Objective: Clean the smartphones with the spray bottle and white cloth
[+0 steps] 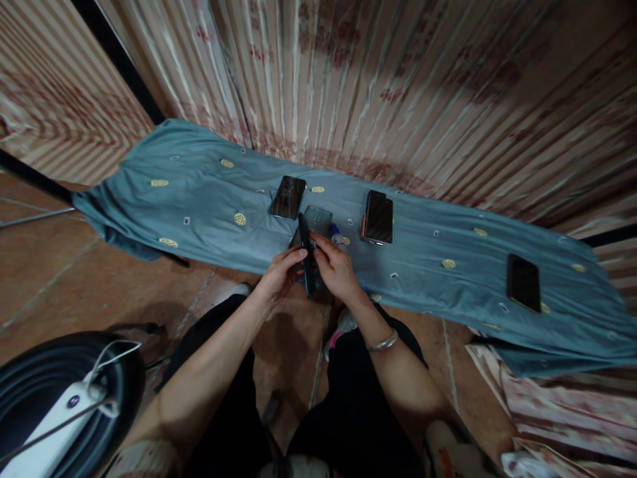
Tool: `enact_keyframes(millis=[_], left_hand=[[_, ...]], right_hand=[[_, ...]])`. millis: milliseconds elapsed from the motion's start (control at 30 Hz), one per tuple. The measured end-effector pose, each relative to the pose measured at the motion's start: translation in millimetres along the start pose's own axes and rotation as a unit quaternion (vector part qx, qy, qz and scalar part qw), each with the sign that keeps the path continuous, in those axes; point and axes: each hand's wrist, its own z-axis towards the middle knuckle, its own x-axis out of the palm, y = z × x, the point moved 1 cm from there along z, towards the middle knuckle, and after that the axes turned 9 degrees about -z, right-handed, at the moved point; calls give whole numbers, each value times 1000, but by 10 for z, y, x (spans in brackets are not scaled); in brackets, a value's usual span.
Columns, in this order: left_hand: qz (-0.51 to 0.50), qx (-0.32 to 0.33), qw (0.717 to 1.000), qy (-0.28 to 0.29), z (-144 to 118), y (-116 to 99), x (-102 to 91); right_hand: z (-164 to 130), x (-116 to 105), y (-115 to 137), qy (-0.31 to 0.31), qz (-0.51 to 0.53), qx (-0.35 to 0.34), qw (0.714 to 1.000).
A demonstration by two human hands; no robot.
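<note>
A dark phone point(305, 259) is tilted on edge over the front of the cloth-covered bench, so its faces hardly show. My left hand point(284, 273) grips it from the left, the thumb lying along its near side. From the right, the fingers of my right hand point(334, 264) are closed against the phone's other face; whether anything small is between them is hidden. Just behind my hands lies a clear phone case point(319, 216). Close to my right fingers is a small bottle or tube with a blue cap point(336, 232). Another phone point(288, 197), with a cracked-looking screen, lies behind to the left.
The bench cloth point(213, 192) is blue-green with yellow prints. Stacked phones point(379, 218) lie right of centre, and a single phone point(523, 283) farther right. Pleated curtains point(318, 86) hang behind. A coiled black hose point(44, 358) and white power strip point(57, 425) are at lower left.
</note>
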Motion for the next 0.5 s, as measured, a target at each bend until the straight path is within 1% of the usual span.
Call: enact_keyframes(millis=[333, 500], left_hand=[[-29, 25, 999, -27, 60, -58, -36], [-50, 35, 997, -37, 102, -90, -76]], right_hand=[[-29, 1, 60, 28, -14, -11, 999], [-66, -1, 108, 42, -24, -28, 998]])
